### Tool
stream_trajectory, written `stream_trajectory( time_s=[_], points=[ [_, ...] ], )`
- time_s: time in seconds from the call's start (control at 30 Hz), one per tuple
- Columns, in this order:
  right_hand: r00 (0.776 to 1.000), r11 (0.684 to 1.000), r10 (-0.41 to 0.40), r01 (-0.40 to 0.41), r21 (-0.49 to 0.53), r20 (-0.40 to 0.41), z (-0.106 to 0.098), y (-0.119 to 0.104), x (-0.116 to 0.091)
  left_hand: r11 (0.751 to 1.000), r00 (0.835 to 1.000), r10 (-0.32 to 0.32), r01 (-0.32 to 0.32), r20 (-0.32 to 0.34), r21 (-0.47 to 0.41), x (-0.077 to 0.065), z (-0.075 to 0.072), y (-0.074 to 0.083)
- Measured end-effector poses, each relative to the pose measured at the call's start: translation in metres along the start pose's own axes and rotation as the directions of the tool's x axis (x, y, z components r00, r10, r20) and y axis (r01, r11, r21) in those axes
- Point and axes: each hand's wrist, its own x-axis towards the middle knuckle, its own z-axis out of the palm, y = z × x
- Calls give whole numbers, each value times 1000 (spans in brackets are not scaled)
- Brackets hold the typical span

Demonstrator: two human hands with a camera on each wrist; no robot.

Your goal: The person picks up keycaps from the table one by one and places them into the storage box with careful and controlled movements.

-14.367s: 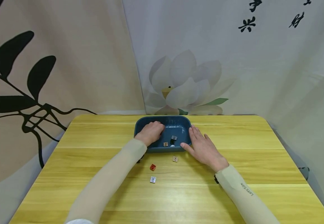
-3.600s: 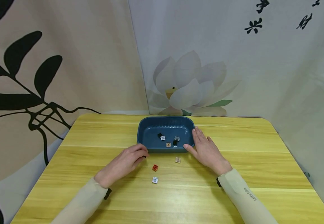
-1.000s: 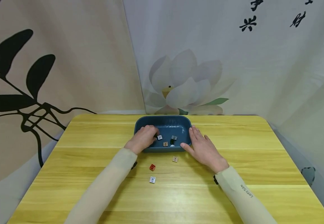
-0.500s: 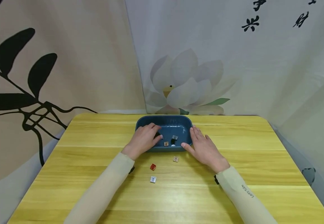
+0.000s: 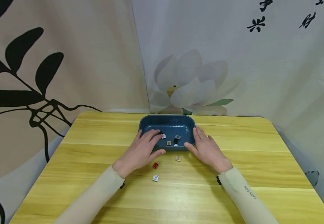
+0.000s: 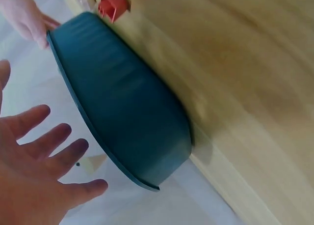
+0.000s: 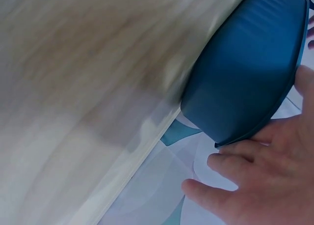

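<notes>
A dark blue tray [image 5: 178, 124] stands near the back of the table. Over its front left corner is my left hand [image 5: 142, 149], fingers spread and holding nothing; the left wrist view shows the fingers apart from the tray's outer wall [image 6: 117, 87]. My right hand [image 5: 207, 152] lies along the tray's right rim, fingers straight, with the thumb at the front corner. Several small square pieces lie inside: a white piece [image 5: 163, 136], a tan piece [image 5: 169, 143], a grey piece [image 5: 177, 137] and black ones, one partly hidden by my left fingers.
In front of the tray, a red hollow square piece [image 5: 156, 165], a white square piece [image 5: 155, 178] and a pale square piece [image 5: 178, 158] lie on the wooden table [image 5: 220, 202]. A printed curtain [image 5: 100, 62] hangs behind the table's back edge.
My left hand reached into the tray's left side, then drew back towards the front left, its fingers spreading. The right hand keeps its place at the right rim.
</notes>
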Motion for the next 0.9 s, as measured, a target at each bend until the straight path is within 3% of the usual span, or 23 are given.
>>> stream_trajectory(
  time_s=[0.4,0.67,0.9],
  points=[
    [1000,1000,-1,1,-11,-15,1,2,1,984,984,167,-170,56,52,-30,3,17],
    [1000,1000,2,-2,-14,-18,2,2,2,932,940,335,-340,58,125,-45,9,28],
    [1000,1000,4,-4,-4,-14,1,2,1,888,903,401,-425,154,176,-57,13,34]
  ],
)
